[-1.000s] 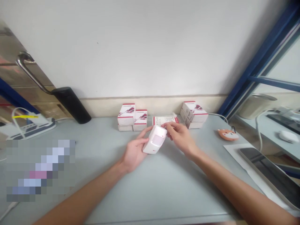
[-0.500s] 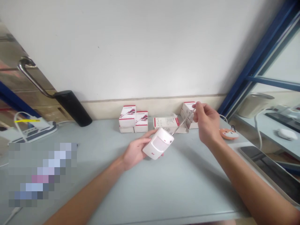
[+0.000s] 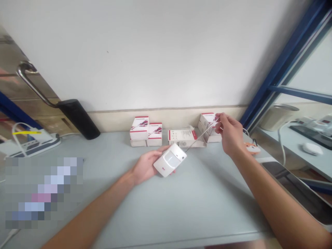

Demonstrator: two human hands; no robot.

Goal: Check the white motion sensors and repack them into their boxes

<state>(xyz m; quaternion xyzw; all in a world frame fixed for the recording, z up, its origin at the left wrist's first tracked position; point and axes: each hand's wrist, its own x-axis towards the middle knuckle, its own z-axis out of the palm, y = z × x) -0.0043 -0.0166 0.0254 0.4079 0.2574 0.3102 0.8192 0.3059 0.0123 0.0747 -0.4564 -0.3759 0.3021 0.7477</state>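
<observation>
A white motion sensor (image 3: 168,162) lies tilted in my left hand (image 3: 145,165), its windowed front facing up. The fingers are wrapped round its left and under side. From its upper right corner a thin metal antenna (image 3: 198,139) runs up and to the right. My right hand (image 3: 229,134) pinches the antenna's far end between thumb and fingertips. Just behind the sensor lies an opened white and red box (image 3: 183,135) with a torn flap.
Small white and red boxes stand against the wall, one group (image 3: 146,131) left and another (image 3: 210,119) right. An orange animal-shaped item (image 3: 251,148), a dark-screened device (image 3: 287,183), a black cylinder (image 3: 77,119) and a power strip (image 3: 44,143) are on the grey table (image 3: 166,214).
The sensor and my left hand have shifted slightly left, away from my right hand, and the sensor has turned a little. More antenna length shows between the hands. The view has shifted slightly.
</observation>
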